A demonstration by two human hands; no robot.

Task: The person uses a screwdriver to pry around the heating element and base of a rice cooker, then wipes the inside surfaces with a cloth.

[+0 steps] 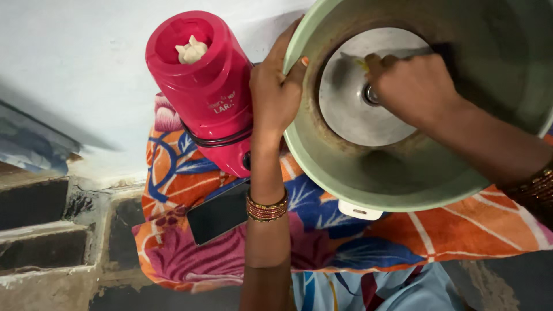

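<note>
The biggest thing I see is the pale green drum (322, 167), a wide round tub filling the right and far part of the view, its mouth turned up toward me. It rests on a bright floral cloth (461, 227) in orange, blue and pink that spreads across the middle of the scene. Inside the drum lies a flat round metal disc (345, 112) with a small metal hub at its centre, ringed by brownish residue on the inner wall.

Left of the drum, touching the cloth, stands a red mixer base (201, 86), tilted, with a white coupling on top. Just near of it, on the cloth, lies a dark phone (218, 214), screen up.

My left hand (275, 95) is closed on the drum's left rim, thumb hooked over the edge, fingers outside; bangles (266, 208) sit on that wrist. My right hand (412, 86) reaches down into the drum, fingers curled shut around the hub at the disc's centre, with something small and yellowish at the fingertips that I cannot make out.

At far left are dark stone steps (34, 230).
</note>
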